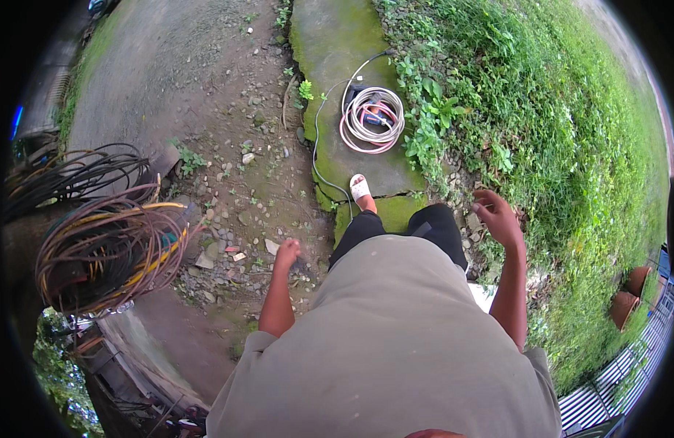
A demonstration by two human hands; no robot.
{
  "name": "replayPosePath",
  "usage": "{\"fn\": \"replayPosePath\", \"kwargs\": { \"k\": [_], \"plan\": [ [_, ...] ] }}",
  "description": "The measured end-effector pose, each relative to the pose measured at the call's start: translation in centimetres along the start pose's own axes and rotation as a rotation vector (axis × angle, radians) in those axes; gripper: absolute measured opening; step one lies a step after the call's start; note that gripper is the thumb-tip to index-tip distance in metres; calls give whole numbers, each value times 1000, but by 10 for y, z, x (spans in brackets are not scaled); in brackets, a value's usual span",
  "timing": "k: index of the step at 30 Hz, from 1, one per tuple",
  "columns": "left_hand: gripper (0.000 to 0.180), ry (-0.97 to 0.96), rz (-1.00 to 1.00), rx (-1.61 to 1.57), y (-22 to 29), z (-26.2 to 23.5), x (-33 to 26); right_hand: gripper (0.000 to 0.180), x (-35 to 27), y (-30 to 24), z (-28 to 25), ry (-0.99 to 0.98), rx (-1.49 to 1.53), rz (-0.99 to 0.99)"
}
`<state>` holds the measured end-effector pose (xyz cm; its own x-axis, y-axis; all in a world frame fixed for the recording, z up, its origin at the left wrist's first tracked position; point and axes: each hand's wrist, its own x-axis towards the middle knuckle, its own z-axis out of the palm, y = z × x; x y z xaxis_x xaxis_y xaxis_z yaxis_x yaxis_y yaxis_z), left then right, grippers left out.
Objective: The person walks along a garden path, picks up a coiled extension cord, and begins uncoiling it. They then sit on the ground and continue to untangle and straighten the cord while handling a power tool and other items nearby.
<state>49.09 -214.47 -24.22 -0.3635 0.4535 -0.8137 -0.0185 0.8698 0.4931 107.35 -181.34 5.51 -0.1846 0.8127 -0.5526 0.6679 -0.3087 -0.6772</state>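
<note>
My left hand (287, 253) hangs over stony ground, its fingers turned down and slightly smeared. Whether it holds anything is hidden. Out to the other side, my right hand (499, 217) is above the edge of the weeds, with loosely bent fingers apart and nothing in them. Neither hand touches a thing I can see. Ahead on a mossy concrete slab (351, 33) lies a coiled pale and pinkish hose (349, 133). A dark blue and orange power tool (376, 115) rests inside the coil; its exact kind is unclear. A grey cable (316, 139) curves along the slab's left side.
Bundles of black cable (96, 171) and brown and yellow cable (110, 248) hang at the left. Stones (216, 252) litter the dirt. Dense grass (571, 160) grows on the right. My foot in a white sandal (360, 187) stands by a crack in the slab.
</note>
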Motion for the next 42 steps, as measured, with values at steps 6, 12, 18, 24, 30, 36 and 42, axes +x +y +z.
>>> {"fn": "replayPosePath", "kwargs": {
  "k": [6,12,18,24,30,36,42],
  "plan": [
    [33,104,185,101,165,-23,54,37,115,45,66,-114,339,-4],
    [37,-186,271,484,276,72,75,45,298,186,197,-77,292,476],
    [69,-418,277,838,279,195,206,57,449,297,340,-27,373,557],
    [106,-500,474,1326,222,359,466,67,612,383,447,109,386,554],
    [110,-379,621,1273,235,485,650,44,712,428,487,312,1399,811],
    [110,-546,380,1298,235,508,664,29,715,418,495,21,1522,645],
    [77,-735,233,995,298,449,621,65,665,345,474,111,1550,721]
  ]
}}
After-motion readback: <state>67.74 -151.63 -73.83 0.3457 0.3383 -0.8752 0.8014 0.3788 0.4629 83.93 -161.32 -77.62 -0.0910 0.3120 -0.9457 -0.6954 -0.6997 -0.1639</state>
